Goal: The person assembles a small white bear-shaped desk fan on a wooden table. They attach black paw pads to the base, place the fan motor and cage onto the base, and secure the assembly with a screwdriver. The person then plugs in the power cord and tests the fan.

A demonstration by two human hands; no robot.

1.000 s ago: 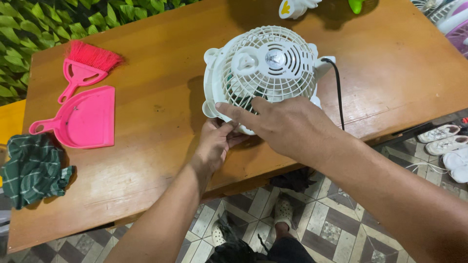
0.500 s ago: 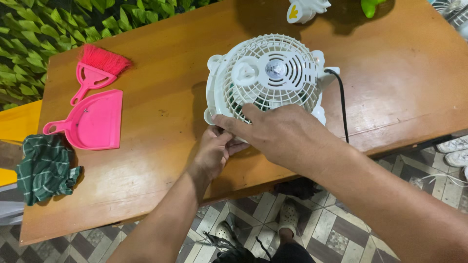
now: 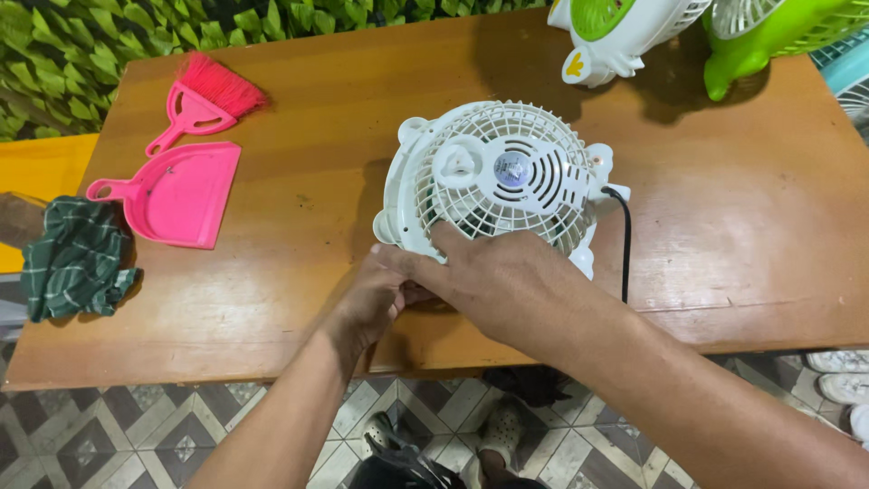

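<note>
White plastic fan (image 3: 498,181) lies grille-up on the counter (image 3: 317,272), just beyond both hands: right hand (image 3: 489,281) grips its near rim, left hand (image 3: 371,303) curled beneath.

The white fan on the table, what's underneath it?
The white fan lies on the wooden table, black cord trailing from its right. The right hand covers its near edge; the left hand reaches beneath there, its grip hidden.

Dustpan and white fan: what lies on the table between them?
Nothing: in the head view, only bare wooden table shows between the pink dustpan and the white fan.
</note>
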